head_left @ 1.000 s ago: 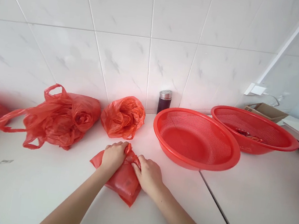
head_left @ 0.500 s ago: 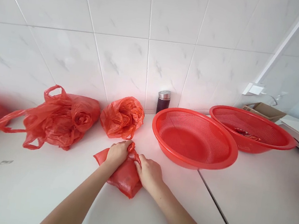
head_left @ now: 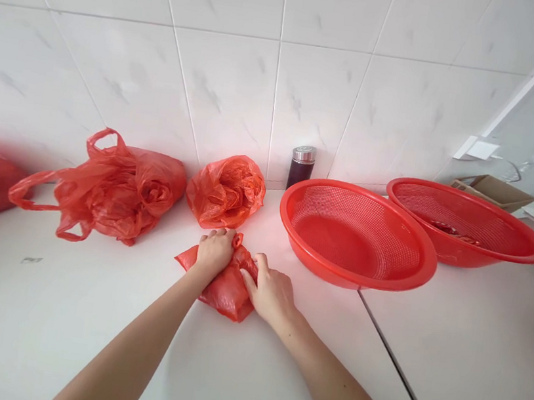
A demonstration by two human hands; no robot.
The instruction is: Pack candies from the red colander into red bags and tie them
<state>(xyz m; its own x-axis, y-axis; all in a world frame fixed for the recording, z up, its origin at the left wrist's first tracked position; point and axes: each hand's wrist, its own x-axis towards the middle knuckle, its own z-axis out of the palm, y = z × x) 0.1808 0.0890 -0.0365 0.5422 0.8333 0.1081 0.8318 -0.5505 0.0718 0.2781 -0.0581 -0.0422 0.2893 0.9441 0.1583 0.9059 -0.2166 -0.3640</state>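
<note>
A filled red plastic bag (head_left: 228,294) lies on the white table in front of me, its top twisted together. My left hand (head_left: 215,250) is closed around the gathered top, and a small red loop of film pokes out beside its fingers. At the bag's right side is my right hand (head_left: 271,290), thumb and index finger apart and touching the film; its other fingers are partly hidden. Just behind the bag sits a crumpled red plastic bag (head_left: 228,191). The contents of the bag in my hands cannot be made out.
Two red plastic colanders (head_left: 350,275) stand at the right, the farther one with small packets inside. A dark flask (head_left: 301,168) stands by the tiled wall. Red carrier bags (head_left: 113,195) lie at the left. A cardboard box (head_left: 496,192) is at the far right.
My right thumb and index finger have spread apart at the bag's side. The left hand keeps its hold on the bag's top. The camera view has shifted slightly.
</note>
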